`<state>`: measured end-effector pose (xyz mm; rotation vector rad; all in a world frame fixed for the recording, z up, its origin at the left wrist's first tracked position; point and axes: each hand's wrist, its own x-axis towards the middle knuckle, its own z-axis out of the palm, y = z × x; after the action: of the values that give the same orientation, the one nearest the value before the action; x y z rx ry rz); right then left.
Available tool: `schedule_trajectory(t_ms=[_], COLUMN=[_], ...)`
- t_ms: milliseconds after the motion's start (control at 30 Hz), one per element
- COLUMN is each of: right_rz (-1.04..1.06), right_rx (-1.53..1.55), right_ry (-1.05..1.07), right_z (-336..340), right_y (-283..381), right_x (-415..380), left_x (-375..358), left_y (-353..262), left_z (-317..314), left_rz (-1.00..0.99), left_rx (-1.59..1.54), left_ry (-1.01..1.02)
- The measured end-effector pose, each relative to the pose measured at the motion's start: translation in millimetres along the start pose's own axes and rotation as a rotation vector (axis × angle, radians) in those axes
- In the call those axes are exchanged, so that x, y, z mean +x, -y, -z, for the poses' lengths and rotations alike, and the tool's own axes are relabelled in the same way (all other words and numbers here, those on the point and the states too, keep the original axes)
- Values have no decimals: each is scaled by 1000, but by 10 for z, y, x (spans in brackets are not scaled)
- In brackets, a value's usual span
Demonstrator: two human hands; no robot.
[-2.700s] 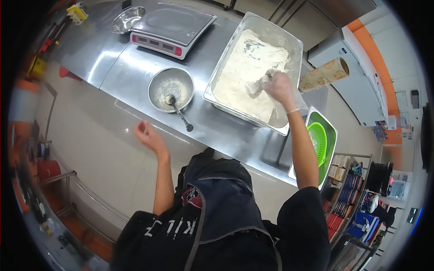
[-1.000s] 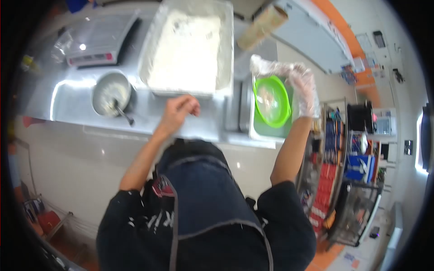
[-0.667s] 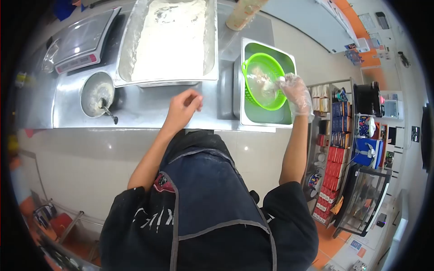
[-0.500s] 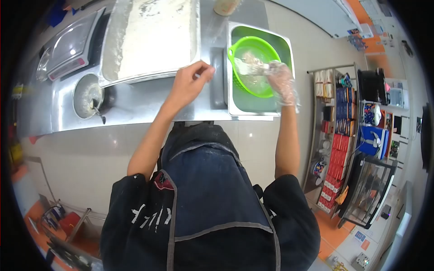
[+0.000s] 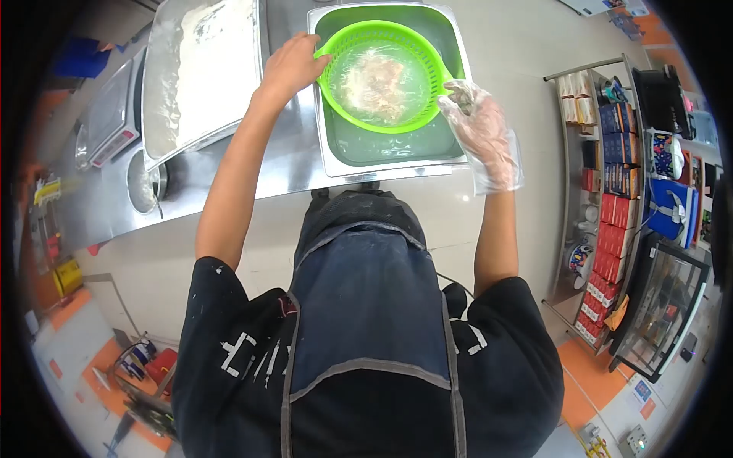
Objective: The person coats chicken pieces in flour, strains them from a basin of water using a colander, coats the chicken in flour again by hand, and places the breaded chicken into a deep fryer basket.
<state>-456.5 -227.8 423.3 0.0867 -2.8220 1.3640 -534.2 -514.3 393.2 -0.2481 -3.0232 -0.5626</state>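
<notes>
Head cam: green colander (image 5: 382,76) holds pale food, sits in steel pan (image 5: 397,156). I see left hand (image 5: 292,65) gripping its rim; gloved right hand (image 5: 481,130) open just beside it.

Steel counter (image 5: 290,164), pale tiled floor (image 5: 527,46), stocked wire shelving (image 5: 611,191)

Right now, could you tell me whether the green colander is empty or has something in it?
It has something in it: the green colander holds a pale, floury heap at its middle, and it sits inside the steel tub. The left hand touches its rim.
</notes>
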Motion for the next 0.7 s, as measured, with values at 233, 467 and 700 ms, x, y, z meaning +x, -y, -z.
schedule_trajectory(t_ms=[233, 467, 700], right_rz=[-174, -226, -238], right_rx=[370, 436, 442], right_ry=[-148, -228, -262], right_z=[224, 396, 382], right_y=[-186, -353, -542], right_x=[-320, -478, -450], left_x=[86, 12, -208], left_y=[-123, -164, -322], left_z=[67, 19, -54], left_rz=[68, 136, 92], left_rx=[88, 14, -179], left_ry=[182, 158, -70])
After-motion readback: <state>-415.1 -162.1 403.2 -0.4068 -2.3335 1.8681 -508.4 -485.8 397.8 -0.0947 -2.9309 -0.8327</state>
